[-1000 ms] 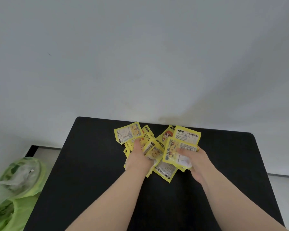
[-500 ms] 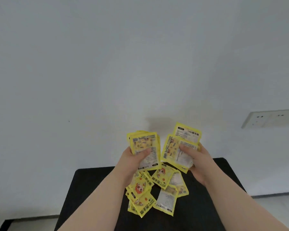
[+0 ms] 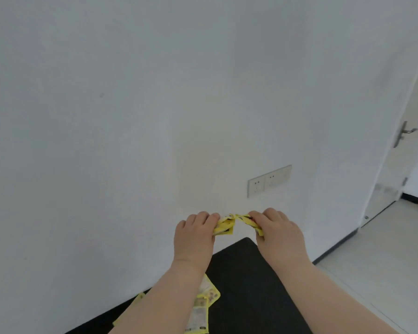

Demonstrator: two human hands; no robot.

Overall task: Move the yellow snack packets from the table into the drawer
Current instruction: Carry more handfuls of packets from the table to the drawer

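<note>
Over the black matte tabletop (image 3: pixel 246 285), the left hand (image 3: pixel 194 233) and right hand (image 3: pixel 279 233) each close a curled grip on flat yellow snack packets (image 3: pixel 225 227), the bunches just beside each other. Loose packets (image 3: pixel 204 307) lie under the left forearm, with a white double wall socket (image 3: pixel 269 180) beyond.

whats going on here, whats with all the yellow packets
A person is holding yellow snack packets in both hands. The left hand grips one bunch and the right hand grips another bunch, both raised in front of the wall above the table. Loose packets lie on the table under the left forearm. No drawer is in view.
</note>
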